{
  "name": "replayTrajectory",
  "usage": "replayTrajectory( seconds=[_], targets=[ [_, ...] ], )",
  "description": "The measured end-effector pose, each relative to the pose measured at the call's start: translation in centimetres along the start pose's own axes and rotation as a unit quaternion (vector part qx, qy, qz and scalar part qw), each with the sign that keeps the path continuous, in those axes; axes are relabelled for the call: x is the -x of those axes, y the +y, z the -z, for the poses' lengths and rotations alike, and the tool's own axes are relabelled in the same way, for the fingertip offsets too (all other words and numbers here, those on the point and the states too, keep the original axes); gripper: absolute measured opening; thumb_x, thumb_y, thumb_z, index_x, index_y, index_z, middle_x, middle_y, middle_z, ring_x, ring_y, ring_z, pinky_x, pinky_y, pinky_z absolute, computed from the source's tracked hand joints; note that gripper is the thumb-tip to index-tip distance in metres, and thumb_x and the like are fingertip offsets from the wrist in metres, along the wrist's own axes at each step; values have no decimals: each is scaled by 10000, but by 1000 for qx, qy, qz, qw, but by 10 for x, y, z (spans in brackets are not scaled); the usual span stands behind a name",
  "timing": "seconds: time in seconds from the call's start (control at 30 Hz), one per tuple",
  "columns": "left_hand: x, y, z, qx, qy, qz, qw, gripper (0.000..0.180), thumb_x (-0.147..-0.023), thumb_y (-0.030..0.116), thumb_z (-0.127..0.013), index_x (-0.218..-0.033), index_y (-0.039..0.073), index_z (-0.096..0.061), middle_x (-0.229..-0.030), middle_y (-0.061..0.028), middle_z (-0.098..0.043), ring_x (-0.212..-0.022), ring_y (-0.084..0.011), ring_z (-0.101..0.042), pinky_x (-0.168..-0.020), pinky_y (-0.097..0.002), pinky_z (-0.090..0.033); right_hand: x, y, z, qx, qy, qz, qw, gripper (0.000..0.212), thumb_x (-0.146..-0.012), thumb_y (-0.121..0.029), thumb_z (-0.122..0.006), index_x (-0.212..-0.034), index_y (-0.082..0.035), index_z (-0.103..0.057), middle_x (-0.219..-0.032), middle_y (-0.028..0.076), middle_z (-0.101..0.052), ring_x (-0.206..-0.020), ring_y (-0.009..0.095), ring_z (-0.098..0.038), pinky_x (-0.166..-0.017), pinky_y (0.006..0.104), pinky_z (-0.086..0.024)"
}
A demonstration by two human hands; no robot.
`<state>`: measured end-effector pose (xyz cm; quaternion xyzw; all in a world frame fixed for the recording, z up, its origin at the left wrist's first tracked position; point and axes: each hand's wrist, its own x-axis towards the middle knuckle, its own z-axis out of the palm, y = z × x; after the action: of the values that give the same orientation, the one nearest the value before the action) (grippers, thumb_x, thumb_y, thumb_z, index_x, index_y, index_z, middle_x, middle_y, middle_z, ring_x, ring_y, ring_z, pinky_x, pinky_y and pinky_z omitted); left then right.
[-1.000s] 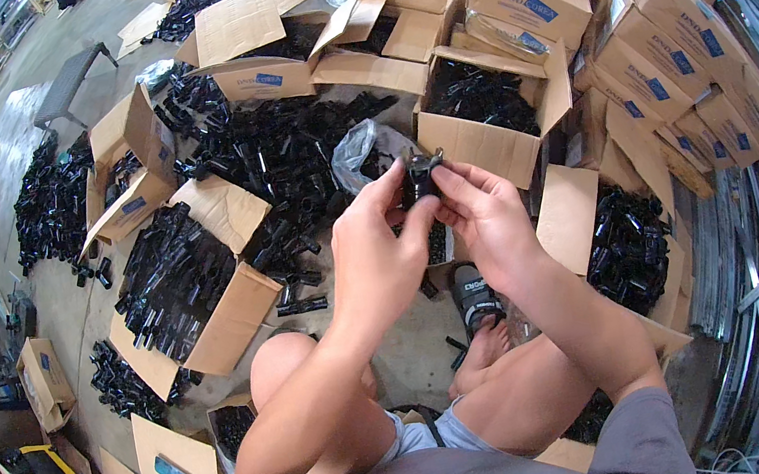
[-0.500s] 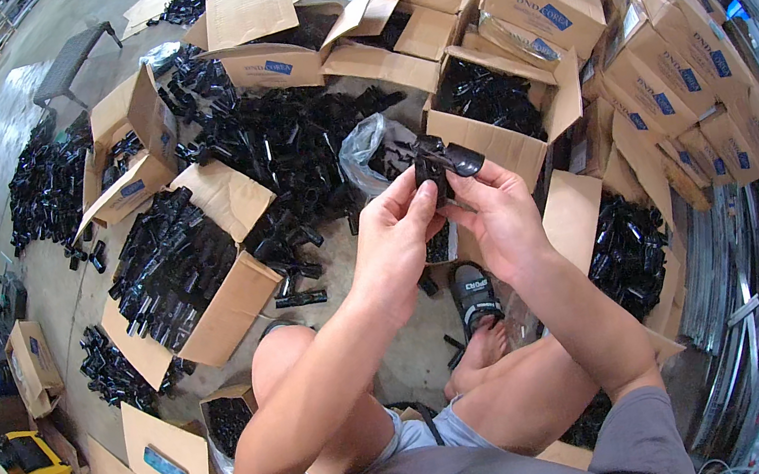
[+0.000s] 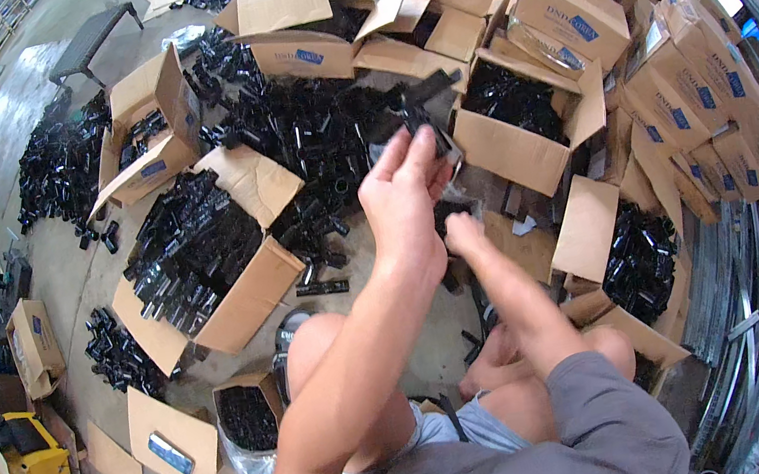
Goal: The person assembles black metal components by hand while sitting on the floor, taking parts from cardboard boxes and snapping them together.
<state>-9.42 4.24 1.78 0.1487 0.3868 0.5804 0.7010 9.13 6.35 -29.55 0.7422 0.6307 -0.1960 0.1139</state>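
My left hand [image 3: 404, 194] is raised in front of me, its fingers closed on a small black plastic part [image 3: 421, 120]. Lower and just to the right, my right hand [image 3: 462, 234] reaches down; it is partly hidden behind the left hand, and a black part [image 3: 452, 212] shows at its fingertips. I cannot tell whether it grips that part. Behind both hands lies a large heap of black plastic parts [image 3: 306, 138] on the floor. An open cardboard box of black parts [image 3: 521, 116] stands just right of my hands.
Open cardboard boxes of black parts surround me: one at the left [image 3: 201, 258], one at the right [image 3: 636, 253], several stacked boxes [image 3: 676, 73] at the far right. A yellow machine [image 3: 28, 461] stands at the lower left. My bent knees [image 3: 316, 339] are below the hands.
My hands have come apart. The left hand rose with a black part, and the right hand dropped lower, toward the floor in front of my knees.
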Motion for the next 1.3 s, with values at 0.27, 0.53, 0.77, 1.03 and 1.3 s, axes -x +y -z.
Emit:
replayTrajectory(
  seconds=[0.27, 0.53, 0.77, 1.03, 1.3],
  targets=[
    [6, -5, -11, 21, -16, 46, 999, 505, -960, 136, -665, -1401, -13, -469, -1134, -113, -671, -951, -220, -678, -917, -368, -548, -16, 21, -60, -20, -50, -62, 997, 268, -896, -139, -562, -1061, -47, -752, -1149, 217, -709, -1079, 344, -696, -911, 491, -552],
    [15, -11, -20, 1, -34, 62, 997, 596, -930, 141, -725, -1438, -11, -454, -1065, -59, -674, -901, -170, -672, -868, -318, -554, -7, 26, -39, -17, -100, -18, 995, 310, -839, -169, -642, -1123, -84, -734, -1189, 149, -712, -1126, 329, -679, -906, 467, -561],
    [20, -9, -22, -17, -40, 67, 997, 608, -936, 135, -713, -1457, -10, -434, -1078, -62, -674, -905, -163, -675, -860, -307, -558, -6, 24, -26, -42, -197, -18, 979, 308, -806, -144, -637, -1081, -66, -753, -1188, 173, -705, -1114, 325, -679, -907, 436, -556],
    [19, -23, -29, -17, -36, 60, 997, 434, -924, 125, -730, -1317, 30, -571, -1015, -32, -694, -861, -130, -666, -814, -294, -562, -2, 41, 27, -207, -22, 109, 972, 232, -808, -82, -597, -985, -58, -745, -980, 188, -737, -958, 325, -714, -816, 435, -568],
    [26, -18, -35, -46, -19, 20, 999, 400, -963, 153, -681, -1324, 16, -576, -1020, -38, -670, -890, -135, -624, -829, -303, -515, 104, 8, 273, -496, 124, 203, 835, 142, -941, -84, -626, -1045, 8, -656, -900, 106, -728, -820, 157, -701, -680, 319, -570]
  ],
)
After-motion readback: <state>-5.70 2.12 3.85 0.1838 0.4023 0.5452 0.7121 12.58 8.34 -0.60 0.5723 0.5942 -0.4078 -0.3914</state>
